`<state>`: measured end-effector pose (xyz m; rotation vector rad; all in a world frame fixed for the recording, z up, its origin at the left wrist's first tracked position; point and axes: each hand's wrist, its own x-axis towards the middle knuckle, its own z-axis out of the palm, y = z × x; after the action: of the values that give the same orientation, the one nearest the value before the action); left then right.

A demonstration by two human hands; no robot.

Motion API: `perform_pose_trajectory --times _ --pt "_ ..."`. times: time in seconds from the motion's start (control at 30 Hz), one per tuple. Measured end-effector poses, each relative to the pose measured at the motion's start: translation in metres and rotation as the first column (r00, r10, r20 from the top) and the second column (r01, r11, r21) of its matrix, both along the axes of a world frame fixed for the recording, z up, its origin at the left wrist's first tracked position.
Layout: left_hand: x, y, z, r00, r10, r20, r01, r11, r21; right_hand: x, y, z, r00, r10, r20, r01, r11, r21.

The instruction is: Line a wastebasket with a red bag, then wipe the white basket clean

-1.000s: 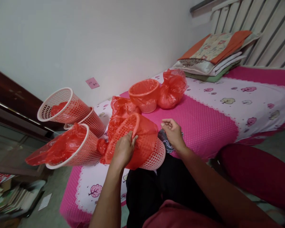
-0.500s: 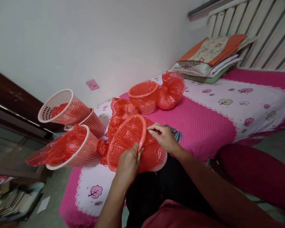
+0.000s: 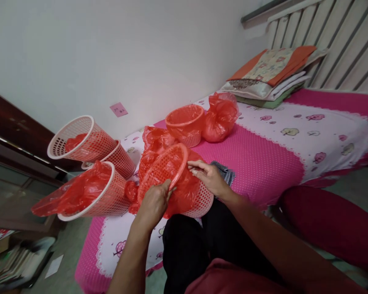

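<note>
A pink mesh wastebasket [image 3: 202, 202] lies tilted by my knees, its mouth facing left. A thin red plastic bag [image 3: 184, 192] lines it and is folded over the rim, hanging loosely down the outside. My left hand [image 3: 155, 204] is closed on the near edge of the bag-covered rim, thumb and fingers wrapped round it. On the right side of the rim, my right hand [image 3: 208, 177] pinches the bag with bent fingers; its fingertips are partly hidden against the plastic.
More wastebaskets stand or lie at left, one mesh basket [image 3: 115, 198] holding a red bag. Behind are a bag-lined basket [image 3: 193, 132] and a knotted-looking red bag [image 3: 219, 120]. A grey cloth [image 3: 223, 173], folded bedding [image 3: 272, 69] and a dark red stool [image 3: 328, 224] are at right.
My left hand has slid left and lower along the rim. The bag has ridden up on the outside, so more bare mesh shows. My right hand has shifted slightly left.
</note>
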<state>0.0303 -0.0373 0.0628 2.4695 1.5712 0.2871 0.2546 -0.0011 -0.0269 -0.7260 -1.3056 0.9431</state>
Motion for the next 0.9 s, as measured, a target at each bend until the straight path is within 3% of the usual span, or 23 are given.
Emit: perform_pose_trajectory --times 0.1,0.2,0.3,0.37,0.47,0.67,0.9 --pt "-0.005 0.001 0.001 0.995 -0.02 0.1 0.024 0.999 -0.047 0.006 -0.001 -0.004 1.0 0.007 0.021 -0.006 0.999 -0.035" --pt "-0.011 -0.001 0.002 0.988 0.022 0.152 -0.01 0.997 -0.079 0.011 -0.005 -0.006 0.987 -0.119 0.107 0.122 0.992 -0.027" --pt "-0.017 -0.002 0.002 0.979 0.071 0.191 -0.052 0.993 -0.102 0.006 -0.015 -0.01 0.904 -0.349 0.246 0.332 0.937 0.107" --pt "-0.02 -0.001 0.0 0.973 0.082 0.214 -0.061 0.993 -0.105 -0.005 -0.023 -0.014 0.833 -0.454 0.316 0.394 0.888 0.236" --pt "-0.024 -0.001 -0.002 0.964 0.079 0.253 -0.049 0.991 -0.122 -0.026 -0.033 -0.022 0.774 -0.476 0.417 0.35 0.871 0.345" --pt "-0.035 -0.01 0.001 0.96 0.085 0.267 -0.021 0.972 -0.234 -0.056 -0.037 -0.035 0.753 -0.411 0.514 0.239 0.898 0.368" --pt "-0.03 -0.012 0.019 0.951 0.188 0.247 -0.183 0.982 -0.043 -0.064 -0.041 -0.031 0.779 -0.349 0.521 0.148 0.91 0.388"
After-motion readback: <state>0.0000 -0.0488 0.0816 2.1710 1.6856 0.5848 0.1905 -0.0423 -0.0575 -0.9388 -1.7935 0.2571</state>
